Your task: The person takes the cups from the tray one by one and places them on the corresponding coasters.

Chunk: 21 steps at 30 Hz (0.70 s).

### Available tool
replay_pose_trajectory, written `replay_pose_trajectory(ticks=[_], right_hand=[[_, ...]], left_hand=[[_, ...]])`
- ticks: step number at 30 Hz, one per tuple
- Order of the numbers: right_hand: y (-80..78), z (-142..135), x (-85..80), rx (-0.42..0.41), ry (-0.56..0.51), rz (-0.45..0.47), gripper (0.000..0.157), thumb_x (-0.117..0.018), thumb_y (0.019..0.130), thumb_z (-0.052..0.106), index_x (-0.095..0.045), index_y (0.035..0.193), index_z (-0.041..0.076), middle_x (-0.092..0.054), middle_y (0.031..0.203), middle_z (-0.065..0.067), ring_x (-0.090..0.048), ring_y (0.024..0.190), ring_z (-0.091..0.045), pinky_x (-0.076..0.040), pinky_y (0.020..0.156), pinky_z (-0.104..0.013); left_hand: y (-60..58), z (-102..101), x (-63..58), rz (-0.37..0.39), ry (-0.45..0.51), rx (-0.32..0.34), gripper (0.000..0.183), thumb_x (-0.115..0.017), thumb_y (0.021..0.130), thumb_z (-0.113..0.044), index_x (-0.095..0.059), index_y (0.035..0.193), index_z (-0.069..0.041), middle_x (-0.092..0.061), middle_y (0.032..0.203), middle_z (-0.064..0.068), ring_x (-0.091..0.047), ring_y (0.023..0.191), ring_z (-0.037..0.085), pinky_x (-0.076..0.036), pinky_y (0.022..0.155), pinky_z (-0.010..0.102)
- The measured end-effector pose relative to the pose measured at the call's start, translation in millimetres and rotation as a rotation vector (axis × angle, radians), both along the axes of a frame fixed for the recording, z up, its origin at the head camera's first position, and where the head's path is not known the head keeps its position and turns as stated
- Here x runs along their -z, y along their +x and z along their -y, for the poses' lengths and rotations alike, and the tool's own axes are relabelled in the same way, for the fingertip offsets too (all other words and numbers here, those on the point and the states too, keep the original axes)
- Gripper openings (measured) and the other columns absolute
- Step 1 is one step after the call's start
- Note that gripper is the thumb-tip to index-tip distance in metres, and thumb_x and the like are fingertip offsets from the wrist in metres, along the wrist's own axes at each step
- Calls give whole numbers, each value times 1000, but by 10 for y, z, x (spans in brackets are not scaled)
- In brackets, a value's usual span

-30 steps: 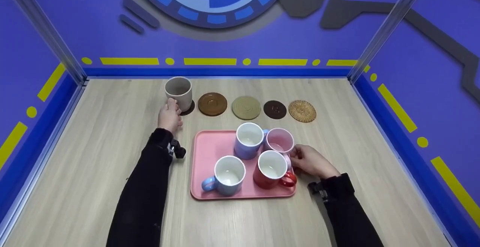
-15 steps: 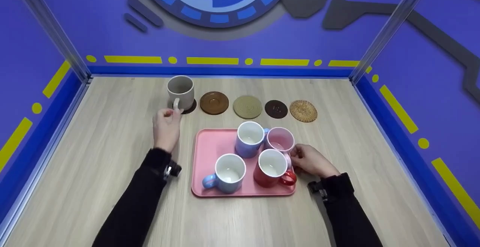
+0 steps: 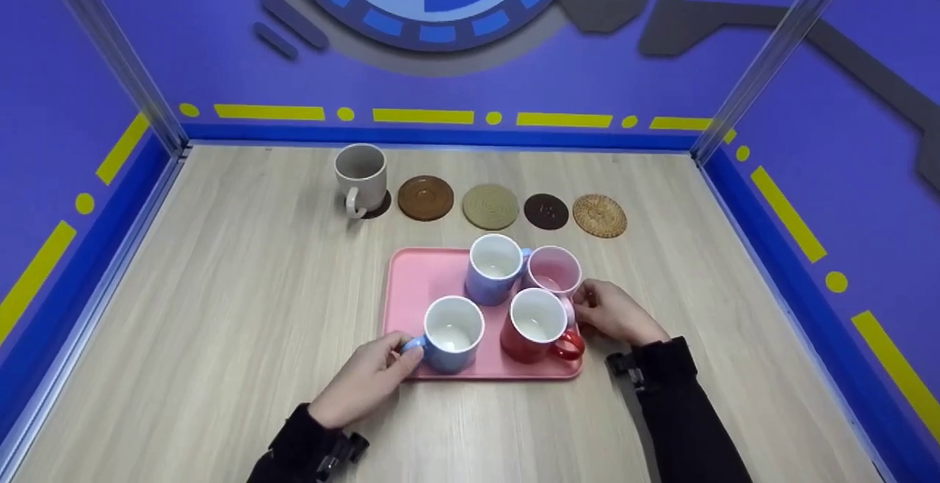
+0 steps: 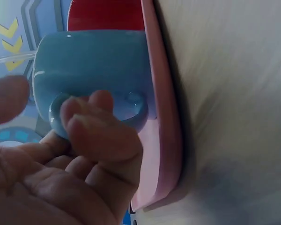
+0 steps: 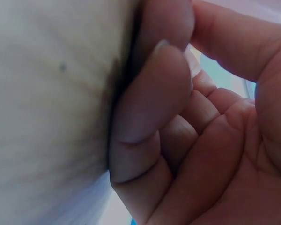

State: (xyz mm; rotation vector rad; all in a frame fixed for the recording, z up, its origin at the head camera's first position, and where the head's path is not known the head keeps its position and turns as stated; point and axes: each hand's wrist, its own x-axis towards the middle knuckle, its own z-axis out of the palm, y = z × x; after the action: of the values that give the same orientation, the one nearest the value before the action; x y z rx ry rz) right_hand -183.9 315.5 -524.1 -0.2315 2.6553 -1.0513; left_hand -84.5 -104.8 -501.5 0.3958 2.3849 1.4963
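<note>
My left hand [image 3: 371, 378] is at the handle of the near light-blue mug [image 3: 452, 340]. In the left wrist view its fingers curl beside that handle [image 4: 139, 110], and the thumb [image 4: 9, 98] stands apart from it. On the right, my right hand [image 3: 615, 312] holds the right rim of the pink tray [image 3: 411, 285], close to the pink mug's handle. In the right wrist view its curled fingers [image 5: 150, 98] lie low on the table; the held rim is hidden. The pink mug [image 3: 554, 269], red mug [image 3: 532, 329] and second light-blue mug [image 3: 493, 270] stand on the tray.
A beige mug [image 3: 361, 175] stands on a dark coaster [image 3: 380, 208] at the back left. To its right lie a brown coaster [image 3: 426, 197], a green coaster [image 3: 490, 206], a small dark coaster [image 3: 546, 211] and a woven coaster [image 3: 600, 216]. Blue panels [image 3: 440, 86] enclose the table.
My left hand has let go of the beige mug and come back toward me to the near light-blue mug. The right hand stays at the tray's right side.
</note>
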Motion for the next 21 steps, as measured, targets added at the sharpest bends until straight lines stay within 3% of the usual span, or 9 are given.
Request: replay_pose_trajectory(ticks=[6,14,21], right_hand=[[12,9,18,10,-15,32,18,-74,99,20,-66,96,5,-64,82,-1,-59,74,-13,-49,65,-24],[4,10,10,7,-52,37,17,-74,99,16,-64,95,3,-62,77,-1,-60,68,-13,-49,60,-24],[1,12,7,17,-55,55,16,-73,99,16,-64,95,4,-62,78,-1,-62,67,-14,-51,61,-24]], left_hand=[[39,-78,21,19,-10,-44,41,-60,109,-40,-57,83,-9,-49,74,-7,-44,66,2,-37,63,20],[48,-82,26,68,10,9,47,-50,114,-40,-48,75,-13,-42,70,-8,-37,62,3,-33,61,20],[34,-58,44,143,97,57,54,-45,115,-36,-50,81,5,-44,70,-6,-39,62,4,-35,62,21]])
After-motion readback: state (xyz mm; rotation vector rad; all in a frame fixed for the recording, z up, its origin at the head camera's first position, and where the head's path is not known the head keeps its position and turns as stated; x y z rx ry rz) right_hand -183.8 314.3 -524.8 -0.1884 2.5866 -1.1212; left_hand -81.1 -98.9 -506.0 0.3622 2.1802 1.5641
